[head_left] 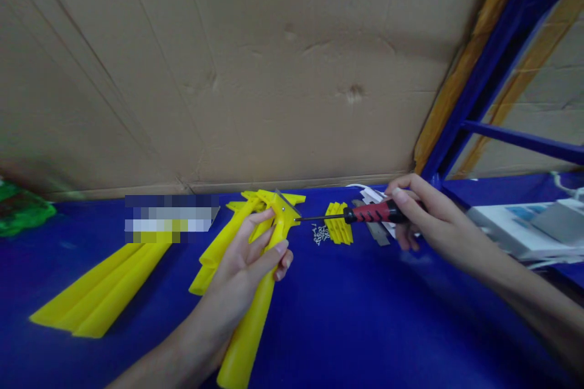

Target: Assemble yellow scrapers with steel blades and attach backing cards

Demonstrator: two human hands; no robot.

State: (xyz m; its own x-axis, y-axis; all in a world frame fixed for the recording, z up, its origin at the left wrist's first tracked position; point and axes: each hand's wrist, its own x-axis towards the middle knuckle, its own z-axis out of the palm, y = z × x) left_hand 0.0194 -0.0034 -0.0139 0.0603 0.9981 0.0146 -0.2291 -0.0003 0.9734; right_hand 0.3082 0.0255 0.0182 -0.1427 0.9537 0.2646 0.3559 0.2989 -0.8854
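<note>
My left hand [249,258] is closed round a yellow scraper [255,322], its head up and its long handle slanting down toward me. A thin blade edge shows at the head, and screws sit in its face. My right hand [426,213] grips a screwdriver [375,213] by its red and black handle. The shaft lies nearly level, its tip touching a screw at the head's right side. Behind my left hand lie more yellow scraper handles [219,246]. Loose screws [320,233], small yellow strips [339,223] and flat grey blades [378,232] lie beneath and beyond the screwdriver.
More yellow handled pieces [104,292] lie at the left of the blue table [347,328], their far end pixelated. A green bundle [25,209] sits at the far left. A white and grey device [524,228] stands at right. Cardboard [274,73] and a blue frame [483,73] rise behind.
</note>
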